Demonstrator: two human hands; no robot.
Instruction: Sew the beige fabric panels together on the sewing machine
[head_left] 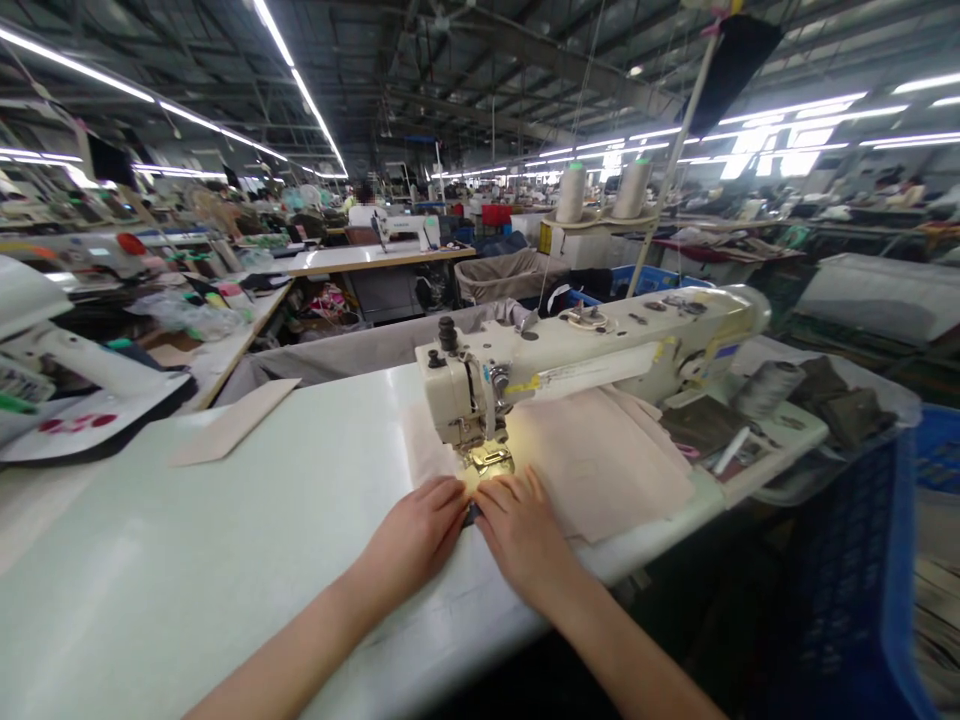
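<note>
A cream sewing machine stands on the white table, its lamp lighting the presser foot. My left hand and my right hand lie side by side just in front of the foot, fingers stretched flat toward it. They press down on a small pale piece I cannot make out, with something dark showing between them. A stack of beige fabric pieces lies under the machine arm, right of my right hand.
A loose beige piece lies at the table's far left. A grey thread cone and dark fabric pieces sit at the right end, above a blue crate. Another machine stands left. Further workstations fill the hall behind.
</note>
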